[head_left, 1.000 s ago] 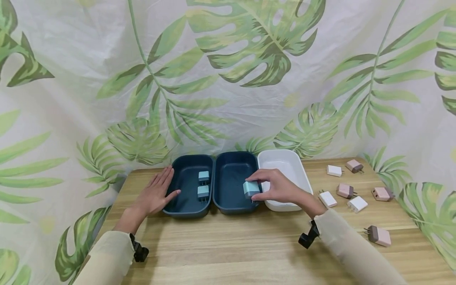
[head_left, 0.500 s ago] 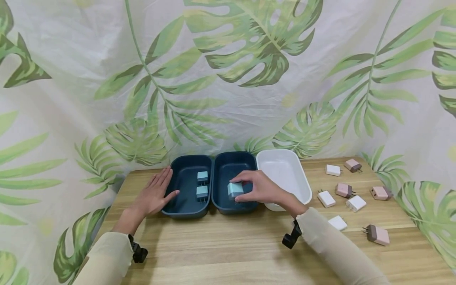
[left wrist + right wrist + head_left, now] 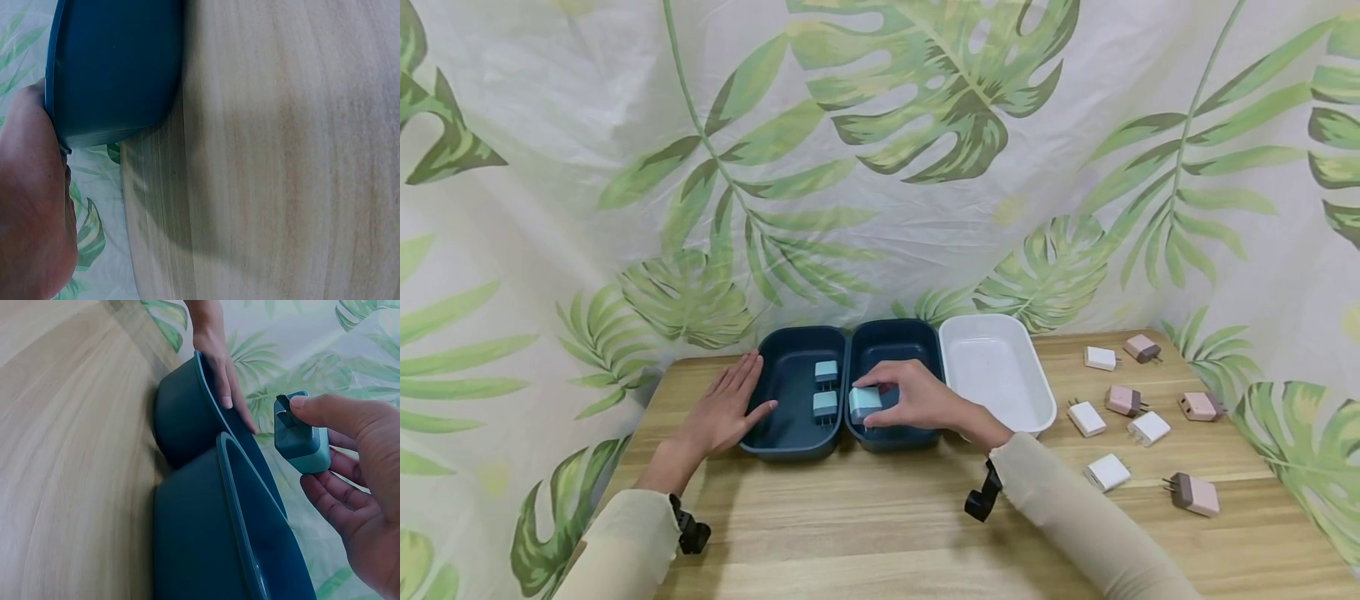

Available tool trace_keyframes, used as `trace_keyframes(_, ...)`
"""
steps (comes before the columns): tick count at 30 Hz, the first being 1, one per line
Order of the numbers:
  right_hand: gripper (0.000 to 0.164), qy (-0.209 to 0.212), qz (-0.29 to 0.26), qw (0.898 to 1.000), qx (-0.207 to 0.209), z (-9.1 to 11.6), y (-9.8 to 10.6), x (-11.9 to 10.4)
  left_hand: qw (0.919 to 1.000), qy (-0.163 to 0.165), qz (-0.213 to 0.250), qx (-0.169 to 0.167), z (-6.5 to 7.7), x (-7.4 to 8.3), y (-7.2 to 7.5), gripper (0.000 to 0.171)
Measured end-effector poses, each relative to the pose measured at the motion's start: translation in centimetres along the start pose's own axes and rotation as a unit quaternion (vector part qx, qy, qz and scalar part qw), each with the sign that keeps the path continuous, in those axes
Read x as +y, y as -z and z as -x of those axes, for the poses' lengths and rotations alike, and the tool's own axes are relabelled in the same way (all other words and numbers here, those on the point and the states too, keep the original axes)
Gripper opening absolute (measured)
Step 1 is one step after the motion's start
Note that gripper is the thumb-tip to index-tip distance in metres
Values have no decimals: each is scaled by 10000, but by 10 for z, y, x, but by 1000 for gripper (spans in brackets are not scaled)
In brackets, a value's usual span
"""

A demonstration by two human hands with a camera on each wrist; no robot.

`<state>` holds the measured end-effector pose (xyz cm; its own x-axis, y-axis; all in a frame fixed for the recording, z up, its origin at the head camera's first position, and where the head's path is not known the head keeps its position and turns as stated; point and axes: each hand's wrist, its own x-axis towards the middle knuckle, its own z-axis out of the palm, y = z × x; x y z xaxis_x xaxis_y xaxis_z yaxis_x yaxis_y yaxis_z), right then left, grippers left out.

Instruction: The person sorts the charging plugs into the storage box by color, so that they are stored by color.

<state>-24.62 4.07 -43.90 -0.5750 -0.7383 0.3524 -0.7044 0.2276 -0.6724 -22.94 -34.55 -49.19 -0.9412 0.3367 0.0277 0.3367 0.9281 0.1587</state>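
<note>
My right hand (image 3: 910,398) pinches a teal charger plug (image 3: 865,405) between thumb and fingers, above the left side of the middle dark blue tray (image 3: 895,442). In the right wrist view the same charger plug (image 3: 301,434) shows its metal prongs near the thumb. My left hand (image 3: 721,410) rests with straight fingers on the left rim of the left dark blue tray (image 3: 790,454), thumb over its inside. Two teal charger plugs, one nearer (image 3: 824,404) and one farther (image 3: 826,372), lie along that tray's right side.
A white tray (image 3: 996,375) stands right of the blue ones. Several white plugs (image 3: 1107,472) and pink-and-brown plugs (image 3: 1195,495) lie scattered on the right of the wooden table (image 3: 820,525). A leaf-print cloth (image 3: 925,233) hangs behind.
My right hand has carried the teal charger plug leftward, from the white tray's edge across the middle tray. A white plug has come out from behind the right sleeve. My left hand stays put.
</note>
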Motion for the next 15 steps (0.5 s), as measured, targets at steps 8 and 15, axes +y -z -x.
trace_keyframes(8, 49, -55, 56, 9999, -143, -19, -15, -6, 9999, -26, -2, 154, 1, -3, -5, 89)
trace_keyframes(15, 50, -132, 211, 9991, -331, -31, -27, -8, 10000, 22, 12, 35, -1, -2, -2, 89)
